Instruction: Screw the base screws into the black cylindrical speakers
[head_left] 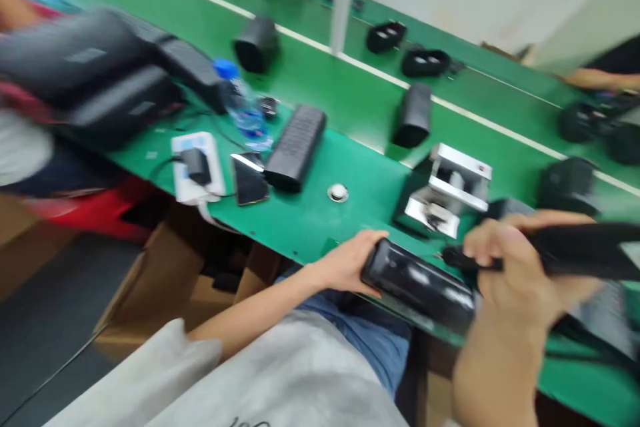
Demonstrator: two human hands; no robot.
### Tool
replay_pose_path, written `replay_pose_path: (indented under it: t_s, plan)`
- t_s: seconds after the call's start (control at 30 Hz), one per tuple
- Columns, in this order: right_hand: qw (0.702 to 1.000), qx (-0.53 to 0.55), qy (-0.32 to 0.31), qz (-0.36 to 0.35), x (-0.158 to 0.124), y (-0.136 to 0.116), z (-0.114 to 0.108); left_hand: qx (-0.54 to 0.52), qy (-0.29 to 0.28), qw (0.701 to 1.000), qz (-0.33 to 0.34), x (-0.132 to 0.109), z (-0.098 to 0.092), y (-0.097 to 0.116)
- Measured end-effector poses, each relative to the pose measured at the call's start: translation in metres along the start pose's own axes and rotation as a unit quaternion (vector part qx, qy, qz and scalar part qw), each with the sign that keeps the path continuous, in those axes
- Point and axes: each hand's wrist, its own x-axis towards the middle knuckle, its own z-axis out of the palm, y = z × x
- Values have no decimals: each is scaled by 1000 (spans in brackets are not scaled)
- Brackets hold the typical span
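My left hand [353, 263] is closed on the near end of a glossy black oblong casing [420, 283], held tilted over the front edge of the bench. My right hand [525, 267], smeared by motion, has its fingers wrapped round a black screwdriver-like tool [465, 257] whose thin tip points left, above the casing's far end. From the same hand a flat black piece [585, 247] juts out to the right; whether it belongs to the tool I cannot tell. Just beyond both hands stands a silver metal fixture [457, 180] on a black base.
Left along the green bench [360, 167] are a dark oblong unit [296, 147], a phone [250, 178], a white power strip [187, 173] with a black plug, and a water bottle [245, 110]. Dark units [414, 115] line the green surface behind. Another person's arm [607, 79] shows far right.
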Motion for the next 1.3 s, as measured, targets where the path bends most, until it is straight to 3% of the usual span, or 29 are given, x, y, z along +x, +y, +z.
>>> replay_pose_path:
  t_s: [0.07,0.17,0.33,0.5,0.7,0.8,0.97,1.1,1.3]
  plan:
    - [999,-29,-6,-40,4,-14,-14,6,-13,1000,-4,-1,-3,-4]
    - [995,-16,14,-101,27,-22,-14,14,-33,999,-7,0,-5,-6]
    - [972,-53,83,-214,67,-4,-8,23,-38,999,-5,0,-8,0]
    - [978,-90,57,-178,77,17,-9,18,-38,999,-14,0,-8,-3]
    - [974,-169,63,-140,72,16,-7,30,-42,998,-22,0,-9,0]
    - [978,-156,47,-131,69,12,-7,34,-48,998,-31,1,-11,4]
    - [986,-100,45,-128,58,-6,-13,44,-49,997,-34,2,-12,5]
    - [982,-65,94,-150,48,-31,-30,44,-51,997,-31,2,-12,4]
    - [982,-77,120,-126,33,-57,-48,46,-52,997,-27,1,-13,2]
